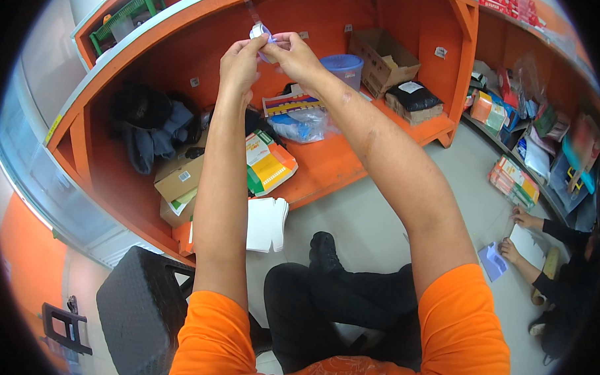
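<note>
Two bare hands, left (238, 65) and right (294, 56), closed at the fingertips, pinch a small white-and-lilac object (256, 31) before an orange shelf unit (340, 170); small white rectangular stickers (440, 52), print illegible, mark its panels; a white paper label (410, 87) tops a black plastic-wrapped parcel (423, 97).

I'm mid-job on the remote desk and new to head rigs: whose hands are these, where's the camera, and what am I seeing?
No robot here: a person is working bare-handed. The one picture comes from the left of two fisheye cameras worn on the head, looking down, so straight edges bend near the rim. The left hand and right hand pinch a small white and purple item, too small to identify. The orange shelf bears a bluish-purple bucket, a cardboard box and a clear plastic bag, among other things. Another person's hands show at the right.
</note>
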The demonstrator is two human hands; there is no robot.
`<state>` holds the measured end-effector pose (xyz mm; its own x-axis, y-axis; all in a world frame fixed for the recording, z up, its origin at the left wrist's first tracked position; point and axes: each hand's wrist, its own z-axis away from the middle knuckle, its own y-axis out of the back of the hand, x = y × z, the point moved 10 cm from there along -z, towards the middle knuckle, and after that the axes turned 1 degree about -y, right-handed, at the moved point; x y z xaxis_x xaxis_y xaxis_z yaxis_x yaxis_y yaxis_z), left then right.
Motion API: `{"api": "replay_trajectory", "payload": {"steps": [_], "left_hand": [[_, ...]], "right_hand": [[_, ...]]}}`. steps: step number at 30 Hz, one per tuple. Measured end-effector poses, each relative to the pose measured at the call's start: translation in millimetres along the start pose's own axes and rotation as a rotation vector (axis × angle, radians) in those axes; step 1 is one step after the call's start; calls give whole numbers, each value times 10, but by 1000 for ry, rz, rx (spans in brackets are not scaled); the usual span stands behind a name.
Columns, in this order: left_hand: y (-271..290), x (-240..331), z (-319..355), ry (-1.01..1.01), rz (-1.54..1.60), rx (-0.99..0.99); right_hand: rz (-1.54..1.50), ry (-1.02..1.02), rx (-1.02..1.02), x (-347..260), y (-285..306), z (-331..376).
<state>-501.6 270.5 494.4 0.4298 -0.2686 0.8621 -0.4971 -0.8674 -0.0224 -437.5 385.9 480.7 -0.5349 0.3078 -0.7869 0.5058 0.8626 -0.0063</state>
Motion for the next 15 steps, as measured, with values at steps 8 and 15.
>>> {"api": "replay_trajectory", "payload": {"steps": [8, 15], "left_hand": [[-12, 86, -89, -198, -8, 103], [11, -103, -175, -211, -52, -52]], "right_hand": [[118, -15, -14, 44, 163, -8], [318, -124, 24, 1383, 1725, 1162]]}}
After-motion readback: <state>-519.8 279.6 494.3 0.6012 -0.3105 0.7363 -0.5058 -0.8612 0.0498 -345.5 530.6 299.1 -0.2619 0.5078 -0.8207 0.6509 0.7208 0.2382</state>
